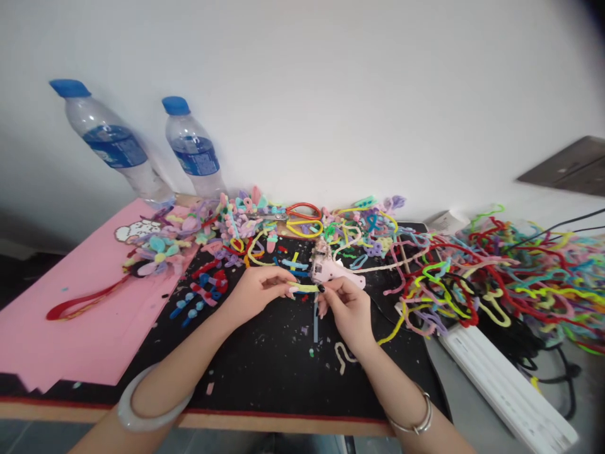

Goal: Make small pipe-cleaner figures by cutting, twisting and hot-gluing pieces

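Between my two hands a short piece of pale yellow pipe cleaner (306, 287) is stretched level. My left hand (258, 291) pinches its left end between thumb and fingers. Its right end is gripped by the fingertips of my right hand (347, 309). Just behind my hands lies a pale pink glue gun (333, 270) on the black mat (265, 372). Short blue and yellow pipe cleaner pieces (288, 263) lie beside it. Left of my left hand are red and blue pipe cleaner shapes (208, 287).
Scissors (305, 211) with red and yellow handles rest among fuzzy pieces at the back. Two water bottles (111, 135) (193, 148) stand by the wall. Pink paper (89, 296) covers the left. A pipe cleaner heap (472, 271) and white power strip (505, 384) are at right.
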Demonstrator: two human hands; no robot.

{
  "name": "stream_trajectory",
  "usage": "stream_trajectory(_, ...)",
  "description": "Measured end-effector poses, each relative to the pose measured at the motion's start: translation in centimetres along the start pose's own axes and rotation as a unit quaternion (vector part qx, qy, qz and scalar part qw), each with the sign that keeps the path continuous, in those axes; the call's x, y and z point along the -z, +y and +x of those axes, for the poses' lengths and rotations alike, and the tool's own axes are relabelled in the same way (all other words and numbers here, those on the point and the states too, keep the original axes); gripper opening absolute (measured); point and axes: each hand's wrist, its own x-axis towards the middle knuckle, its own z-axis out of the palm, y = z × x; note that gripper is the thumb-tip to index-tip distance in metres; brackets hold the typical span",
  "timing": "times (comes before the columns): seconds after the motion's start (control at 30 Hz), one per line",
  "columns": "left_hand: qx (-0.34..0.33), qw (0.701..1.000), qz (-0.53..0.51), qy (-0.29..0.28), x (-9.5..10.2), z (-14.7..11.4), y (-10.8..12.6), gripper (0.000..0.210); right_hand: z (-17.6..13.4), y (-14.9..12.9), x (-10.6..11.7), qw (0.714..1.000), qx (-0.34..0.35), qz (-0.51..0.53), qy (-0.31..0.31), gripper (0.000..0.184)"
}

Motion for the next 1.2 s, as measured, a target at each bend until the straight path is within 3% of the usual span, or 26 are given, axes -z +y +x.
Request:
stream_trajectory(0.13, -0.03, 0.996, 0.076, -0.017, 0.1, -0.1, -0.1, 0.009, 0.0, 0.1, 0.0, 1.0, 0.004, -0.005, 0.001, 0.015)
stream_trajectory(0.33, -0.081, 0.982, 0.167, 0.045, 0.1, -0.4, 0.1, 0.016, -0.3, 0.1, -0.2, 0.999, 0.004, -0.022, -0.036, 0.022)
stream_trajectory(0.43, -0.083, 0.982, 0.158, 0.061, 0.2, -0.3, 0.1, 0.016, -0.5, 0.2, -0.2, 0.998, 0.002, -0.028, -0.051, 0.021)
stream_trajectory(0.63, -0.043, 0.998, 0.041, 0.009, 0.1, 0.0, 0.1, 0.014, -0.5, 0.2, -0.2, 0.999, 0.006, -0.032, -0.022, 0.023)
stream_trajectory(0.83, -0.033, 0.999, 0.025, -0.005, -0.1, -0.1, -0.1, 0.015, -0.4, 0.1, -0.3, 1.0, 0.008, -0.023, -0.014, 0.024)
stream_trajectory(1.2, -0.106, 0.979, 0.143, 0.098, -0.2, -0.3, 0.1, 0.026, -1.1, 0.7, -0.8, 0.994, 0.023, -0.092, -0.057, 0.025)
